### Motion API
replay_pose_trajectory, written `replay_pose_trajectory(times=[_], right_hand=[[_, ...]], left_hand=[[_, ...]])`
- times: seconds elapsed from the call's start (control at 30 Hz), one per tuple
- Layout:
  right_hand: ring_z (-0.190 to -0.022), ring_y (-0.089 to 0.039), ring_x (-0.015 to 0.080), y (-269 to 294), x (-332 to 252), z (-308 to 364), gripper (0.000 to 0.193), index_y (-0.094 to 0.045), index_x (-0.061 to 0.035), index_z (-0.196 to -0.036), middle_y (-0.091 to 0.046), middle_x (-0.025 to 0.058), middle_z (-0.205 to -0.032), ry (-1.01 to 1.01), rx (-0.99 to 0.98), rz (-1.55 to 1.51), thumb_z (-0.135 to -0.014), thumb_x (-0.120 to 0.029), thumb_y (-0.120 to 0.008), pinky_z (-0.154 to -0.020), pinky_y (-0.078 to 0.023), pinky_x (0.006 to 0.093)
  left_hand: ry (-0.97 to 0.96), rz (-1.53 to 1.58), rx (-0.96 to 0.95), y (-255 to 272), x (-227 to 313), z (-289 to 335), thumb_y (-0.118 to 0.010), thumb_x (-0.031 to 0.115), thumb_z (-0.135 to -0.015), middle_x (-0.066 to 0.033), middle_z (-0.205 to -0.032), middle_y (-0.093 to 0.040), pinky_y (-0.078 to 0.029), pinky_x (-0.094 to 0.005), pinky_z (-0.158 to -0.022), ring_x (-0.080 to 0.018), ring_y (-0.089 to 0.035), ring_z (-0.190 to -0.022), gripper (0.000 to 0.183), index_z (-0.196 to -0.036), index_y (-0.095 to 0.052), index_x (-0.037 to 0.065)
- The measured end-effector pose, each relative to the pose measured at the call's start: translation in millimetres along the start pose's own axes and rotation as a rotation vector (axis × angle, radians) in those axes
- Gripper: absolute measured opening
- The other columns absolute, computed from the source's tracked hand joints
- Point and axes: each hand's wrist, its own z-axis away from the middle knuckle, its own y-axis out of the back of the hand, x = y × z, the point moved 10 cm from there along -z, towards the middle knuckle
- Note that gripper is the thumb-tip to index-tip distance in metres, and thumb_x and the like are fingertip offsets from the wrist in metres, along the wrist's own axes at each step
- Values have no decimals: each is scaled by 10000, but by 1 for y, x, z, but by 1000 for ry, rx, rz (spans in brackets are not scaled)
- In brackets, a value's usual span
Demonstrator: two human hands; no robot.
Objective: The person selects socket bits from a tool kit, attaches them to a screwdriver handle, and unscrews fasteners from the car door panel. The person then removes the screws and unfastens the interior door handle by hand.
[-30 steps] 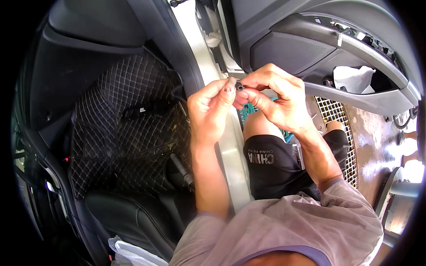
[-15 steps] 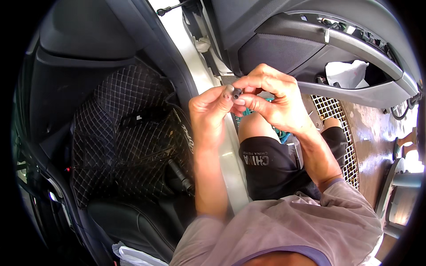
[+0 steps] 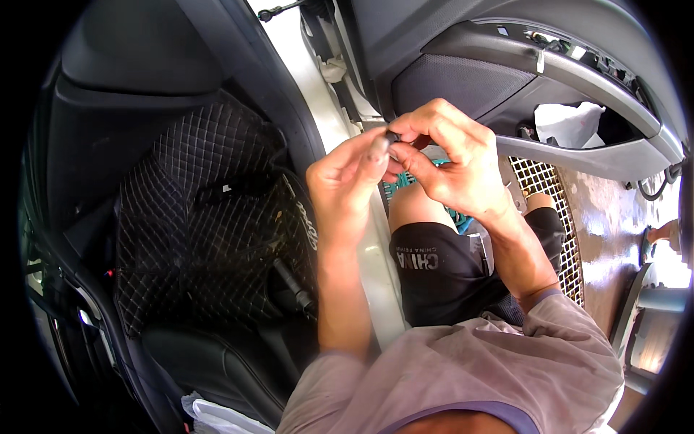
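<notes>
Both hands meet above the pale door sill, just over my knees. My left hand (image 3: pixel 345 173) is closed, thumb and fingers pinching one side of a small dark cylindrical piece (image 3: pixel 392 137). From the other side, my right hand (image 3: pixel 457 155) grips the same piece between thumb and bent forefinger. Most of it is covered by the fingertips, and the left thumb is blurred, so its exact kind cannot be made out.
An open car door (image 3: pixel 463 79) stands ahead to the right, with crumpled white paper (image 3: pixel 567 124) in its pocket. Left lies a quilted black floor mat (image 3: pixel 217 159) and a black torch-shaped object (image 3: pixel 293 288) near the seat (image 3: pixel 217 365). Floor grating (image 3: pixel 567 239) runs beyond my legs.
My hands have shifted slightly, and the small piece has turned: its open round end faced me before and is now mostly hidden. The right fingers have moved a little up and right.
</notes>
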Motion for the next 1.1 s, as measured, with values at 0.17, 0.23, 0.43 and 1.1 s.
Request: replay_pose_trajectory(times=[0.17,0.23,0.43,1.1], right_hand=[[-772,-695,224,-5,0,-1,212,-696,-34,-962,-664,79,-848,1,-4,-14,-770,-10,-781,-679,-565,320],[-775,-694,214,-7,3,-1,218,-701,-40,-969,-663,72,-844,-17,-18,-57,-769,-10,-783,-681,-563,320],[-765,-686,181,-14,8,-2,252,-724,-56,-1005,-653,54,-831,-68,-93,-162,-768,4,-786,-680,-558,299],[-772,-630,131,-24,6,-3,272,-724,-27,-1054,-644,60,-868,-51,-153,-193,-796,18,-796,-679,-538,280]], left_hand=[[-61,-142,28,7,4,2,-618,225,-1014,-106,-900,-723,-540,-262,-692,-127,-649,-751,339,-1148,-681,-79],[-59,-152,42,7,6,1,-607,235,-1017,-118,-860,-720,-537,-271,-677,-142,-654,-723,339,-1108,-679,-84],[48,-8,6,12,-11,-1,-560,284,-1035,-148,-861,-723,-534,-294,-671,-176,-664,-710,372,-1049,-659,-74],[82,272,10,13,-28,0,-553,310,-1037,-113,-950,-681,-543,-300,-697,-161,-643,-786,381,-1088,-649,-54]])
